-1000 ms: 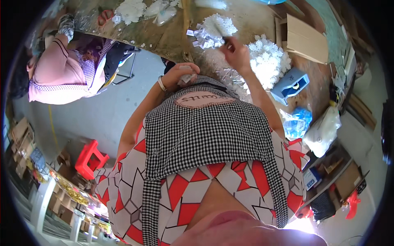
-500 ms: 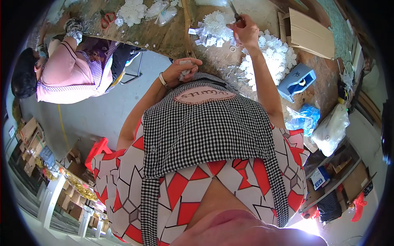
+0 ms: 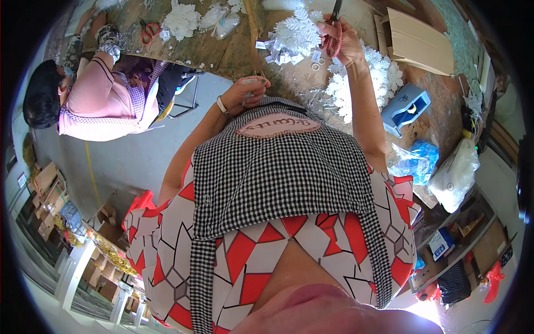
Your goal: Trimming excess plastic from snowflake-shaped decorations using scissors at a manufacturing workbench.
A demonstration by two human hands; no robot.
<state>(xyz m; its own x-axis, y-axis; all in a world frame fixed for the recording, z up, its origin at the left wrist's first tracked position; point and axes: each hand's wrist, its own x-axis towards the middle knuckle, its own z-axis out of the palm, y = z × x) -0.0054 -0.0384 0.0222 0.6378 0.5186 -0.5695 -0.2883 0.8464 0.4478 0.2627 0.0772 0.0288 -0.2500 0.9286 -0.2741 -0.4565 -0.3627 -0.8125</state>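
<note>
Head view: one scissors (image 3: 334, 33) (red-handled)

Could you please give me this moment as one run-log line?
right hand: holds scissors | left hand: closed at apron | white sprigs on table

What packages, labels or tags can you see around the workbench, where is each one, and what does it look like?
Paper tags: small white slips bunched beside the white branch on the bench.
Flat cardboard box: tan, lying at the bench's far right.
Plastic bag: whitish, bulging, at the right edge.
Blue bag: crumpled clear and blue plastic beside it.
Apron patch: pink, oval, stitched on the checked apron.
Small carton: blue and white, on the lower right shelf.
</note>
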